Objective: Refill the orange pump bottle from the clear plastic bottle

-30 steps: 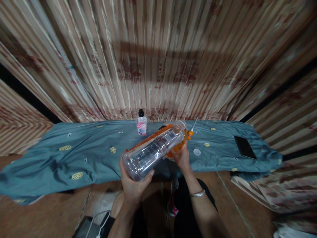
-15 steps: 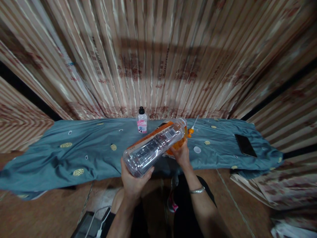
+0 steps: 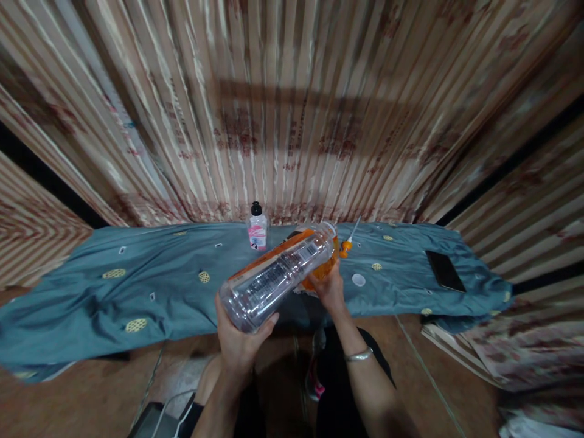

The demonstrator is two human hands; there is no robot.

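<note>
"Over the teal cloth (image 3: 176,310), what's the left hand (image 3: 241,344) gripping?"
"The clear bottle (image 3: 274,283), tilted, its mouth by the orange bottle (image 3: 325,269) the right hand (image 3: 331,291) grasps."
"How far along?"
"The orange pump (image 3: 345,247) lies apart, seemingly removed already; what's left, I can't tell."
"Any change?"
"Hardly: same tilt as a second ago."

Pleated beige curtains (image 3: 283,55) printed with dark red motifs rise behind the table (image 3: 173,286) and close in on 2 sides. A dark shadow band (image 3: 319,94) crosses the back folds; the light is dim. 1 black bar (image 3: 50,179) slants at left, 2 black rails (image 3: 511,161) at right. Teal cloth (image 3: 401,292) with yellow pineapple-like prints drapes the table above a reddish-brown floor (image 3: 456,377) with pale seams.
</note>
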